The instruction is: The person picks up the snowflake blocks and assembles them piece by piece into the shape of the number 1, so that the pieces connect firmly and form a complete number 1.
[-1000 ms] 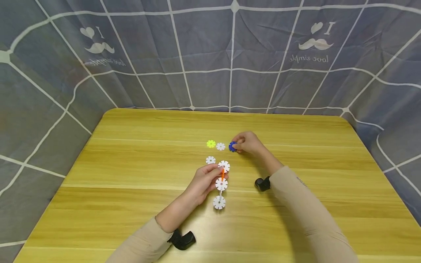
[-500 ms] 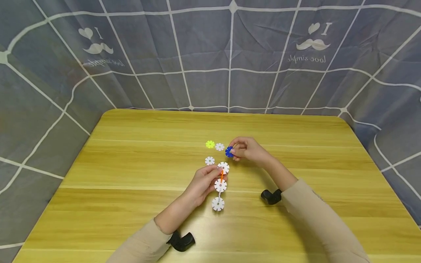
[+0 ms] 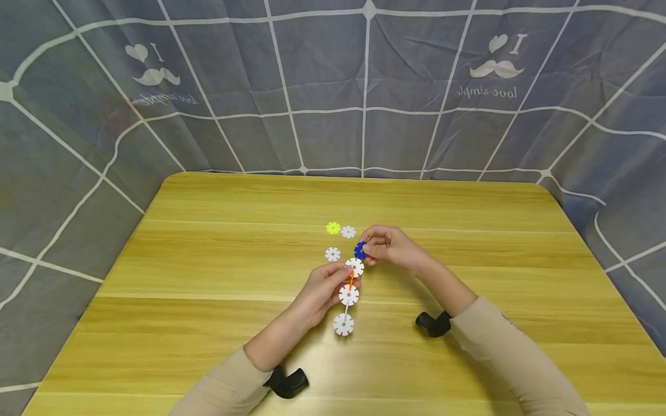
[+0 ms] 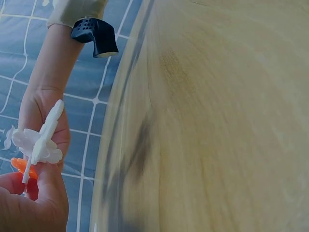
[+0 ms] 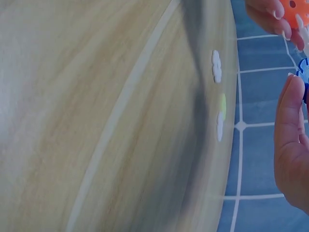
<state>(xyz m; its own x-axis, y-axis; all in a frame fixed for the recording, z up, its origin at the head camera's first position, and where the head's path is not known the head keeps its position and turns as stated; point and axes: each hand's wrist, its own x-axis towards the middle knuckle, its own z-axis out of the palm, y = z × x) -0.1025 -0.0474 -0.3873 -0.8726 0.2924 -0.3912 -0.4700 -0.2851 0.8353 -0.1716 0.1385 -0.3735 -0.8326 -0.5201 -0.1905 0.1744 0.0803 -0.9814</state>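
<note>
My left hand (image 3: 324, 290) pinches a chain of notched plastic discs near its far end. In this chain white discs (image 3: 348, 295) alternate with edge-on pieces, one of them an orange disc (image 3: 351, 279); the near end hangs toward me above the table. The orange piece (image 4: 23, 166) also shows between the fingers in the left wrist view. With thumb and fingers my right hand (image 3: 390, 247) pinches a blue notched disc (image 3: 359, 250), right at the edge of the chain's far white disc (image 3: 355, 267). Only part of the blue disc (image 5: 303, 71) enters the right wrist view.
On the wooden table (image 3: 208, 260) beyond the hands lie a yellow-green disc (image 3: 333, 227), a white disc (image 3: 348, 231) beside it and another white disc (image 3: 332, 254) closer in. Black wrist cameras (image 3: 288, 382) stick out from both sleeves. A grey gridded curtain (image 3: 333, 86) surrounds the table.
My right hand has brought the blue disc from beside the far white disc back toward me, up to the chain's far end. The left hand with the chain has stayed almost in place.
</note>
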